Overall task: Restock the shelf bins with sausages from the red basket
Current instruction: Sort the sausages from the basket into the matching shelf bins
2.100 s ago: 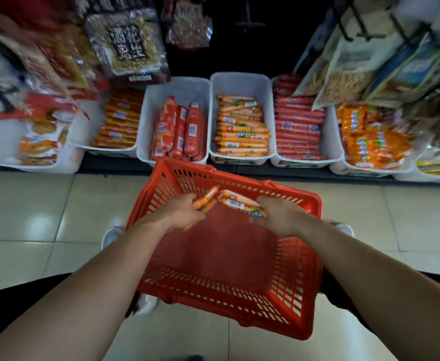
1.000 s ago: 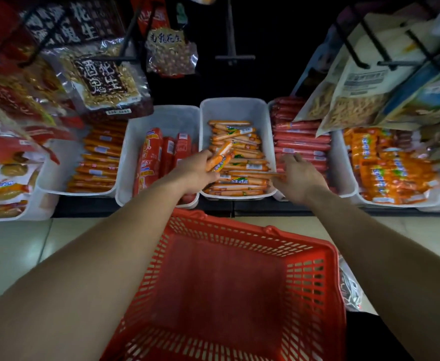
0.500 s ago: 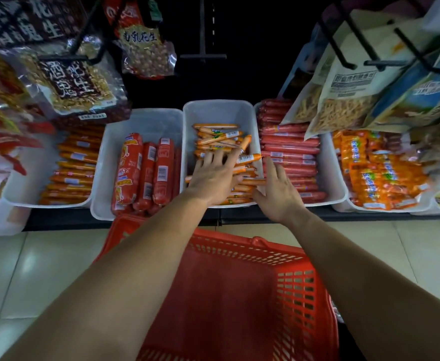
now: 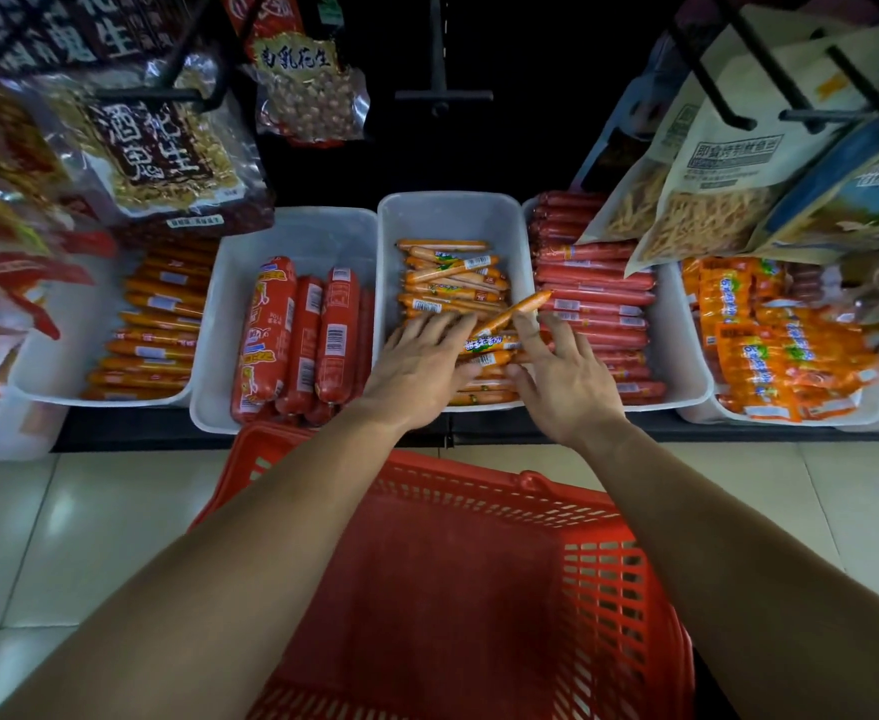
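Between the two forearms sits the red basket (image 4: 608, 615), just in front of the shelf (image 4: 167, 433), whose middle bin (image 4: 453, 215) holds the thin orange sausages (image 4: 447, 291). Left hand (image 4: 416, 366) lies flat on the pile, fingers straight — right hand (image 4: 567, 387) is spread open beside it, index finger touching one slanted sausage (image 4: 520, 309) that reaches over the bin's right wall.

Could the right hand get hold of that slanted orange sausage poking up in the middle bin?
Probably yes: the right hand is beside the slanted sausage, which lies on top, uncovered.
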{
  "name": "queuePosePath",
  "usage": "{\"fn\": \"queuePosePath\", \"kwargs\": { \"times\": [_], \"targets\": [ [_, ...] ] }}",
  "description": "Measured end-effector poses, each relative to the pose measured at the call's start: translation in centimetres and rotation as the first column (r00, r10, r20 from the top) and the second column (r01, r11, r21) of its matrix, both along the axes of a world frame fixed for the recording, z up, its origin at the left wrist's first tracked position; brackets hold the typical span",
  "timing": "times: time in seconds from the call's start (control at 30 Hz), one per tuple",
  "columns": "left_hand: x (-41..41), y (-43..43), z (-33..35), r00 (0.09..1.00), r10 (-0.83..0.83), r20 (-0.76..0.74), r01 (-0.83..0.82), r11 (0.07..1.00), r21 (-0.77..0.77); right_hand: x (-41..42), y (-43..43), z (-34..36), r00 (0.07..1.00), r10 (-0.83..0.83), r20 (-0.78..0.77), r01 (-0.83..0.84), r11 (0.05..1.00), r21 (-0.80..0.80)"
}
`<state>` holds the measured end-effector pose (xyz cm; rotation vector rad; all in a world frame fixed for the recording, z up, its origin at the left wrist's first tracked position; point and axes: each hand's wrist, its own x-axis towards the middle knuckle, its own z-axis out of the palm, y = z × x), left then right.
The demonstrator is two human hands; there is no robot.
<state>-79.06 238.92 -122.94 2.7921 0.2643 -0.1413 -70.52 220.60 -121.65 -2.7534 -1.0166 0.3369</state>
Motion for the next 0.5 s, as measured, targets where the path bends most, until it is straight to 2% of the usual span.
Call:
{"fn": "queuePosePath", "kwargs": {
  "times": [0.17, 0.27, 0.37, 0.5],
  "targets": [
    [1.5, 1.1, 0.9, 0.988, 0.067, 0.141, -0.078, 0.994, 0.076, 0.6, 1.4, 0.5, 0.997, -0.061, -0.044, 0.062, 0.998, 0.020],
    [1.7, 1.5, 1.5, 0.961, 0.209, 0.181, -0.207, 0.978, -0.034, 0.7, 1.7, 0.9, 0.988, -0.140, -0.059, 0.143, 0.989, 0.036],
    [-0.2, 1.8, 1.5, 0.946, 0.288, 0.151, -0.275, 0.956, -0.098, 0.5, 1.3, 0.7, 0.985, -0.169, -0.047, 0.170, 0.985, 0.035],
    [-3.0, 2.7, 1.4, 0.955, 0.294, 0.040, -0.288, 0.951, -0.113, 0.1, 0.5, 0.2, 0.988, -0.140, -0.068, 0.142, 0.990, 0.023]
  ]
}}
